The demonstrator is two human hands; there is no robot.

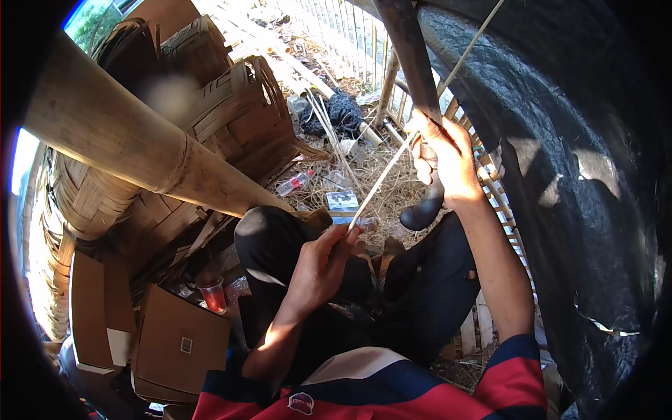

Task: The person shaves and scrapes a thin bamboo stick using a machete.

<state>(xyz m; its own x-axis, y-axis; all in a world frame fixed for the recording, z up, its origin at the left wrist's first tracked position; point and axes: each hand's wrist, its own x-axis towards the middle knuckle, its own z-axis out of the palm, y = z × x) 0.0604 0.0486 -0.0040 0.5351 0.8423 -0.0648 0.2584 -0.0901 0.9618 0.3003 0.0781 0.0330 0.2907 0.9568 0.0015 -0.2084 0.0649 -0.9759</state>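
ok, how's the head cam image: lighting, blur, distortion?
Head view: wide-angle bending, dark rounded corners; ground at top centre near blown out; hard sun on the right hand, patches on the black tarp; left hand partly shaded; blurry pale smudge over the woven bamboo, upper left; strip between the hands reads fairly sharp.

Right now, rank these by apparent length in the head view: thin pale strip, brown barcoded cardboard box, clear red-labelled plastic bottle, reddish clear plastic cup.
1. Thin pale strip
2. Barcoded box
Unranked: bottle and cup look too alike in length.
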